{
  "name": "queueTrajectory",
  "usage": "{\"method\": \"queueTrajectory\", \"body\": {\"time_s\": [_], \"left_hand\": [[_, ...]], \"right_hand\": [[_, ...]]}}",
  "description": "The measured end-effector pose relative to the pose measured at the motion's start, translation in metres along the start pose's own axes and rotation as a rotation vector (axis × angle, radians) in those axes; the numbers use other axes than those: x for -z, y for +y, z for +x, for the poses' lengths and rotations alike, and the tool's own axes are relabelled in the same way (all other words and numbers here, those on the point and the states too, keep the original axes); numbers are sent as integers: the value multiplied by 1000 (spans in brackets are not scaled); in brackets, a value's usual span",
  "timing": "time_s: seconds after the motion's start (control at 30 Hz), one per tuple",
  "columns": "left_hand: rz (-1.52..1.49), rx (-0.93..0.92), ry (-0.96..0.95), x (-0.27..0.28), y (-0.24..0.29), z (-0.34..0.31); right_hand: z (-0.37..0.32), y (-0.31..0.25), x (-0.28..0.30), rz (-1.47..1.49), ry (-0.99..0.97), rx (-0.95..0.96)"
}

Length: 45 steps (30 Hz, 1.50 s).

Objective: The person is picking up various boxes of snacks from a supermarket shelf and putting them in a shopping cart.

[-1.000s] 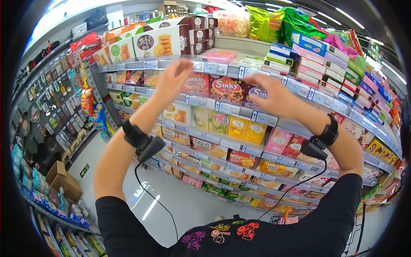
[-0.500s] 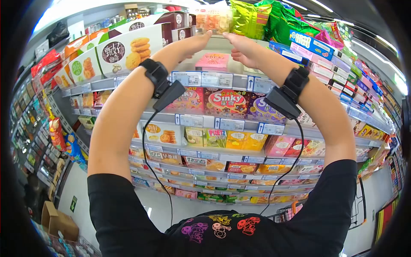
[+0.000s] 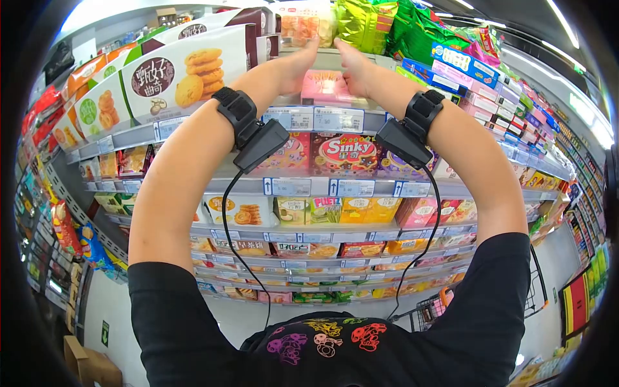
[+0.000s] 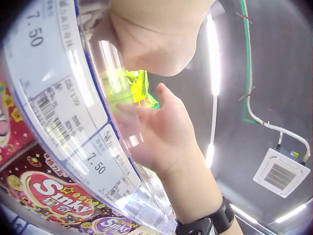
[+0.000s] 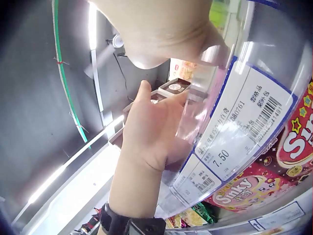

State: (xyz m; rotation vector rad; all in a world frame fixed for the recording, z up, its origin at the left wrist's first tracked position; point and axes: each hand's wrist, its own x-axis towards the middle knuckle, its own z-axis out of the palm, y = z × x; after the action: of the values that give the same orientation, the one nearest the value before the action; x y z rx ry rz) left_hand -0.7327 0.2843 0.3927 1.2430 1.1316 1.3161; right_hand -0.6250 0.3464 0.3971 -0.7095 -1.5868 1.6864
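Note:
A pink box lies on the top shelf, just behind the price-tag rail. My left hand reaches over the rail at the box's left side, thumb up. On its other side is my right hand, palm turned inward, fingers close to the box. In the left wrist view, the right hand shows an extended thumb, its fingers partly behind the clear shelf lip. The right wrist view has the left hand with its thumb raised and fingers reaching inward. Both hands' lower fingers are partly hidden.
White cookie boxes stand to the left on the same shelf. Stacked slim boxes fill the right, with green bags behind. Sinky boxes sit one shelf down. A shopping cart is low at the right.
Both hands have moved up from in front of the rail and over it, then lowered to either side of the pink box. The head view has come closer to the shelf.

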Motion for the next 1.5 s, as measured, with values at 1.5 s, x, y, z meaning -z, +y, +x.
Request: {"method": "queueTrajectory", "body": {"time_s": [1.5], "left_hand": [[-40, -951, -991, -483, -218, -264]], "right_hand": [[-646, 148, 200, -938, 1180, 617]]}}
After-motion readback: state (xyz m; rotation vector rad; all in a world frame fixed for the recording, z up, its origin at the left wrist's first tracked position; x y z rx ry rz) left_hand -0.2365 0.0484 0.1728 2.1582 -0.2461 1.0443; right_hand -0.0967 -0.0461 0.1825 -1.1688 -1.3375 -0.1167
